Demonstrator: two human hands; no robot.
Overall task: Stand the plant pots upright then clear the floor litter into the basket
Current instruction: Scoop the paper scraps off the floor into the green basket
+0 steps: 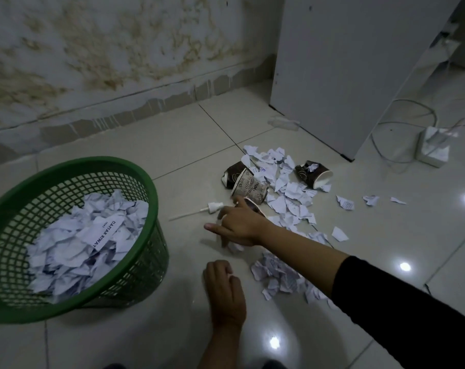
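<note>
At the left of the frame a green plastic basket (74,235) sits tilted on the tiled floor (172,155), its mouth tipped toward the person, probably so that scraps can be dropped or swept in without lifting them high; it already holds a deep heap of torn white paper, one strip printed with dark letters. The right hand (239,225), at centre frame on a black-sleeved arm, reaches across toward the litter with thumb and forefinger spread and the other fingers curled down onto a small paper scrap (234,246) under the palm; whether it truly pinches the scrap I cannot tell. The left hand (224,291), lower centre, rests knuckles-up on the floor with fingers curled, a bit of white showing at the knuckles, so it seems to hold a scrap, and likely also props the crouching body. Beyond the right hand, right of centre, lie crushed brown paper cups (248,186) on their sides among scattered paper pieces (287,193), another cup (314,174) further right with paper stuffed in its mouth. A white spray-pump nozzle (199,209) lies just left of the cups. A second paper pile (279,275) lies below the forearm. No plant pots are in view; much litter remains.
</note>
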